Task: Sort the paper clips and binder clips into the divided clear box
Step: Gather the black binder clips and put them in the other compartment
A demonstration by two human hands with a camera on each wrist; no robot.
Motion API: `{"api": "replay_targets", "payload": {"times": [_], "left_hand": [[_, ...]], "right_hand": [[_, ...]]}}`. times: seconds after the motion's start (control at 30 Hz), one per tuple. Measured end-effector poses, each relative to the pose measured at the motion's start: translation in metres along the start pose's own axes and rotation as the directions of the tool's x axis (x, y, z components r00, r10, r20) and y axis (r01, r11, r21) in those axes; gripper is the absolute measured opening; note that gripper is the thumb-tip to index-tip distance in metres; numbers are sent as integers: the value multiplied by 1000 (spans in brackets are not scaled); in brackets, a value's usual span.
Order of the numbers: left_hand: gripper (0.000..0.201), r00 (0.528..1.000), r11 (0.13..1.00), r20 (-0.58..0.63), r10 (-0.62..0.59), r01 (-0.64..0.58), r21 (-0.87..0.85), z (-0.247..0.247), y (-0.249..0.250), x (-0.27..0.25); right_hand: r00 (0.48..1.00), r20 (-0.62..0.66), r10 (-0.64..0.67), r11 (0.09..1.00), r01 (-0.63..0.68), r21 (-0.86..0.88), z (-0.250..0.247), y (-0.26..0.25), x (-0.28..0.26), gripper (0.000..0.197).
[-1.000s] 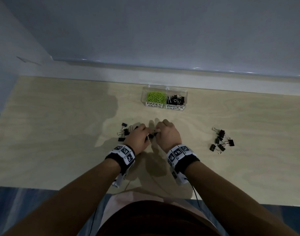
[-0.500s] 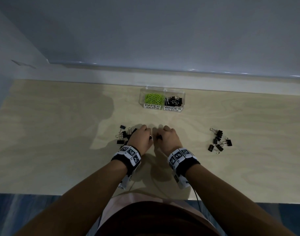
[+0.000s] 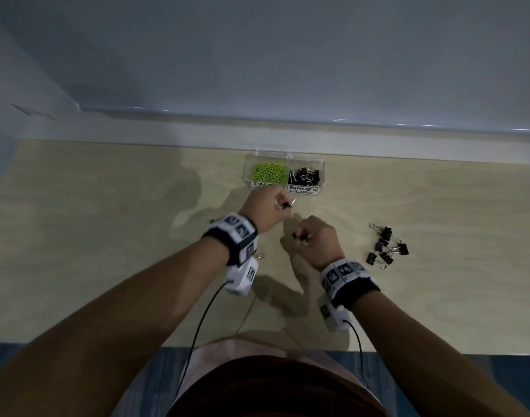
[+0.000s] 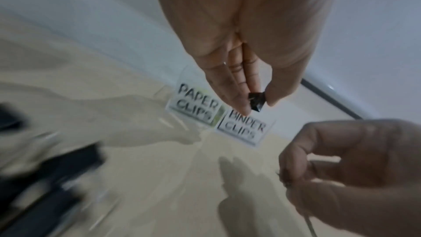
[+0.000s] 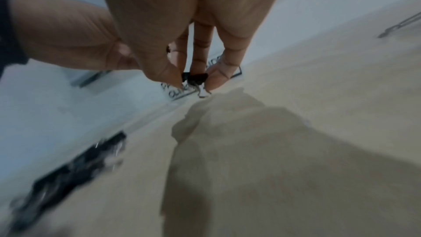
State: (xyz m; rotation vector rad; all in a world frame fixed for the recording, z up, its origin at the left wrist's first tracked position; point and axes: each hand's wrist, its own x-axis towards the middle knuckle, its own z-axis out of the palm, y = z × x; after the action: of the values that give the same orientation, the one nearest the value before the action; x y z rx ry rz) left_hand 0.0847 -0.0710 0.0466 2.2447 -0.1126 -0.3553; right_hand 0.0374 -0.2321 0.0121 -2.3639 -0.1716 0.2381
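The divided clear box (image 3: 321, 167) stands at the back of the wooden table, green paper clips (image 3: 269, 172) in its left half and black binder clips (image 3: 304, 176) in its right half. My left hand (image 3: 265, 208) hovers just in front of the box and pinches a black binder clip (image 4: 257, 101) between thumb and fingers. My right hand (image 3: 315, 236) is a little nearer and to the right, pinching another black binder clip (image 5: 195, 77). The box labels (image 4: 218, 114) show beyond my left fingers.
A loose pile of black binder clips (image 3: 385, 247) lies on the table to the right of my right hand. Another blurred pile of binder clips (image 4: 56, 177) lies at the left, mostly hidden behind my left wrist in the head view. A white ledge runs behind the box.
Both hands have lifted off the table, each with a binder clip. The left has moved forward to the box front; the right has drawn slightly right.
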Motion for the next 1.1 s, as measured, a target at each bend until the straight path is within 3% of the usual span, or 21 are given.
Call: {"api": "replay_targets", "payload": {"times": [0.07,0.17,0.27,0.43,0.53,0.6,0.73,0.83,0.93,1.1], "left_hand": [[17,999,999,-20,41,-41,-21,-8,16,27],[20,998,999,-26,48,-48,23,-17,26,56],[25,997,997,-57,53,-50,58,-31,17,60],[16,996,995,-86,-12,21,100,-58,-39,16],[16,994,973,-55,-95,104,205,-73,-81,-25],[21,987,960,-35,-156,160,231,-75,-105,-52],[56,955,940,21,-296,287,186,-60,-122,-90],[80,958,943,37,-283,272,190,-45,-117,-97],[72,970,924,54,-235,206,321,-30,-107,-95],[41,963,906,-41,-268,266,329,-17,-103,-92]], "right_hand": [[994,-106,-25,999,28,30,-14,-3,15,4],[969,-245,-7,999,19,47,-41,-12,52,12],[964,-267,-4,1000,3,-3,-57,-21,93,11],[991,-133,14,985,-36,-171,-50,-16,117,14],[987,-112,-111,975,86,-205,-28,-15,93,16],[989,8,-149,973,148,-177,-5,-23,69,16],[908,371,-193,949,269,-166,40,-45,35,26],[840,510,-186,927,322,-191,58,-63,32,49],[803,565,-189,889,384,-249,64,-76,35,60],[808,577,-114,877,354,-323,67,-73,41,44]]}}
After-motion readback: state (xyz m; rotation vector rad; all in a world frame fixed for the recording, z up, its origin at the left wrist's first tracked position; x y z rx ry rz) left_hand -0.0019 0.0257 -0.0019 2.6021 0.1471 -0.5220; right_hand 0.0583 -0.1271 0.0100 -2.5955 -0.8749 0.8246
